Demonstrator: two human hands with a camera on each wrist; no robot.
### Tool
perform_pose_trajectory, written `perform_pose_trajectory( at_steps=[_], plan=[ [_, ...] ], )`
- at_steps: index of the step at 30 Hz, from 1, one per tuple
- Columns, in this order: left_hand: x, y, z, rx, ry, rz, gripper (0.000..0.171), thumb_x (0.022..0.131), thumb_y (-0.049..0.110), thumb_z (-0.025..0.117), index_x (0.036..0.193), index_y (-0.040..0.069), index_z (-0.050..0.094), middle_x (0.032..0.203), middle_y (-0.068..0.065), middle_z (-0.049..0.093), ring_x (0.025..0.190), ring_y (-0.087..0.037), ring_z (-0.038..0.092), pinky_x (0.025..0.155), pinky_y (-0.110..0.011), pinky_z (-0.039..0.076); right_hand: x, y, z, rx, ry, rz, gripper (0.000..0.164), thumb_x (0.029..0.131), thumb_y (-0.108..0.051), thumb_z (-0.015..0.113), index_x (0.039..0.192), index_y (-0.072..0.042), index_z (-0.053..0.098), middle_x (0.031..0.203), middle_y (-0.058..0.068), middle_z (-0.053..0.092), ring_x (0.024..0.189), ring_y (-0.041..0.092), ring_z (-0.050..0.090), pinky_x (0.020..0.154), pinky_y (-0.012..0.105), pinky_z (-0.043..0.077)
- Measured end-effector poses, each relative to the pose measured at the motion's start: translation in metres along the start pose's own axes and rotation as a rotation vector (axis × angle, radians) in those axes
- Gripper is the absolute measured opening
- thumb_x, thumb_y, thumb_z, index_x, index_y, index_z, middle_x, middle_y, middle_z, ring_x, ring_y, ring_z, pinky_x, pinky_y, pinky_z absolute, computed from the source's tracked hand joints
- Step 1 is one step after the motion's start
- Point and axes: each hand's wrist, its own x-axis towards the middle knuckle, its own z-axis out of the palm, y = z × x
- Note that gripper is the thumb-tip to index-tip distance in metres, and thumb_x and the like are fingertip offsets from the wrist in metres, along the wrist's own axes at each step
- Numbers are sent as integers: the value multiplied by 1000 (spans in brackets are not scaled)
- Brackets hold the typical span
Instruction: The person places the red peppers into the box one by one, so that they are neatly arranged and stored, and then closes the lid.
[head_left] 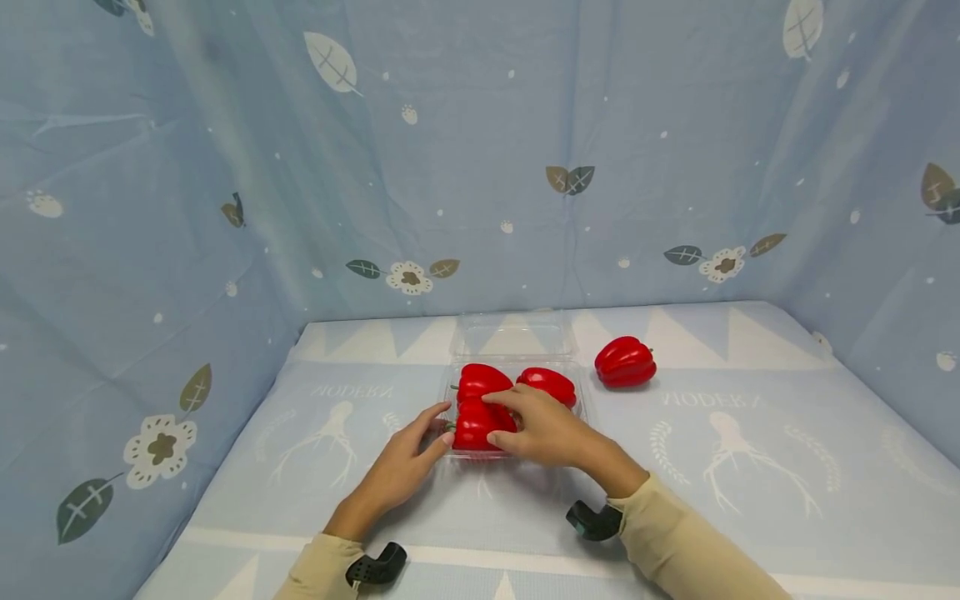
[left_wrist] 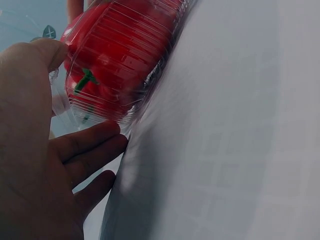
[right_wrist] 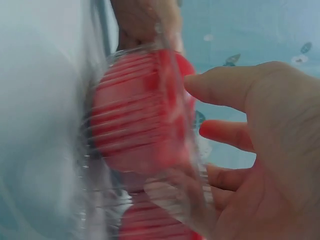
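A blue patterned cloth (head_left: 480, 125) backs the table (head_left: 285, 500), where a clear plastic box (head_left: 476, 456) sits, lid (head_left: 513, 337) laid open behind. Both hands have spread fingers: the right hand (head_left: 547, 425) arches over the box's near red pepper (head_left: 476, 427) (touching or not, I cannot tell); the left hand (head_left: 401, 468) is at the box's left end. Two more peppers (head_left: 550, 385) sit behind; a fourth pepper (head_left: 626, 363) lies outside, to the right.
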Motion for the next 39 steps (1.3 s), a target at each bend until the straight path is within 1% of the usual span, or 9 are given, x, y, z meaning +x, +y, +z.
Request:
perform_pose_trajectory(
  at_steps=[5,8,13,18,22,25,28,35,39],
  plan=[
    [-1,1,-1,-7,-2,3,57,101,47,57,152,25,43,128,-2,65,125,-23,57,109,-53,39,-3,4,-16,144,50,-30,44,91,-21,75,132,-9,64,116,5,68,105,20,64,88,38,55],
    [-1,2,-1,-6,-2,9,57,101,46,57,152,25,44,128,-2,65,125,-22,57,109,-51,39,-5,14,-26,196,92,-10,38,93,-20,72,129,-10,66,113,2,69,101,14,65,90,36,55],
    [-1,2,-2,-3,1,14,56,101,43,58,152,25,44,127,-2,66,125,-22,57,109,-50,38,-11,34,-50,169,193,48,37,94,-24,70,129,-12,66,110,-2,71,100,16,66,85,36,56],
    [-1,2,-2,-2,3,19,55,101,43,58,152,24,44,126,-1,66,125,-22,57,109,-50,38,-20,57,-77,117,303,111,39,97,-27,67,132,-11,64,115,7,71,101,26,67,81,41,58],
    [-1,1,-1,-2,7,22,55,101,42,59,151,24,45,126,0,66,124,-21,57,109,-49,38,-29,75,-93,93,387,192,39,100,-29,63,133,-8,62,118,14,69,105,31,65,86,47,56],
    [-2,1,-1,-3,8,20,55,101,42,59,151,25,45,125,0,66,124,-21,57,110,-49,38,-35,85,-100,84,456,283,37,101,-28,59,131,-6,62,120,18,67,109,35,62,92,51,52],
    [-2,1,-1,-5,7,17,55,101,42,59,151,25,45,126,0,66,125,-21,57,110,-49,38,-40,94,-104,88,505,372,39,102,-27,54,132,-3,61,124,23,64,111,38,59,93,53,52],
    [-2,0,-1,-12,8,8,55,101,41,59,151,24,45,127,-1,66,125,-22,57,110,-50,37,-50,109,-109,63,538,531,46,103,-33,49,134,-1,58,129,26,60,116,41,55,92,54,52],
    [-2,0,0,-9,10,15,55,101,40,60,151,23,45,126,-1,66,125,-22,57,110,-51,37,-52,118,-108,34,522,593,50,102,-38,48,135,-1,57,130,26,58,116,43,54,91,56,50]
  ],
)
